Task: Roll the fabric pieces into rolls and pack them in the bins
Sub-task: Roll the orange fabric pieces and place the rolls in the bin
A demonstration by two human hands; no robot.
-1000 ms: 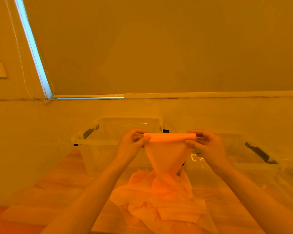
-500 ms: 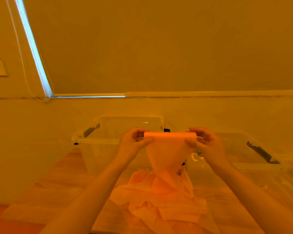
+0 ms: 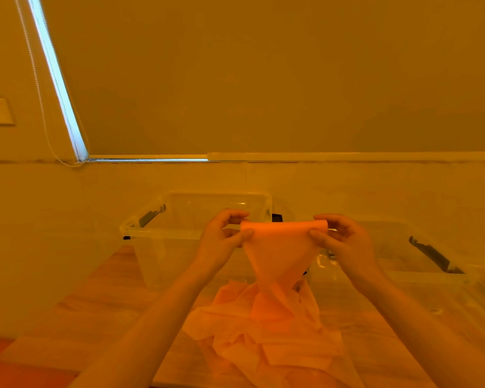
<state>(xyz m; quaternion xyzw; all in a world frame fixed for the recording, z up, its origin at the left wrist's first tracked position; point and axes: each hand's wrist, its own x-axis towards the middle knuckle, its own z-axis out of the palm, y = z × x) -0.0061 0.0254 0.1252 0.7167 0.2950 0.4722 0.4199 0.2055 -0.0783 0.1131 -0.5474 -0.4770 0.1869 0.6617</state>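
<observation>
Fabric (image 3: 283, 256) reads as thin, light and floppy: it hangs in a narrowing sheet from the rolled top edge and bunches into a crumpled pile (image 3: 263, 340) on the wooden table (image 3: 101, 303). I'd expect no stiffness of its own, so the roll probably loosens if tension drops. Left hand (image 3: 221, 239) pinches the left end of the roll, thumb under and fingers curled over; right hand (image 3: 339, 242) does the same at the right end. Both are narrow pinch grips, held in the air in front of the bins. Best hold looks like the two roll ends, as now, keeping the sheet taut between them; a mid-span grab would likely crush it. Slip risk seems low and breakage nil; the main risk is uneven winding as the tail narrows. Count: two clear bins, left bin (image 3: 163, 231) and right bin (image 3: 420, 275), side by side at the wall. Can't tell how many fabric pieces are in the pile; no finished rolls visible in either bin.
</observation>
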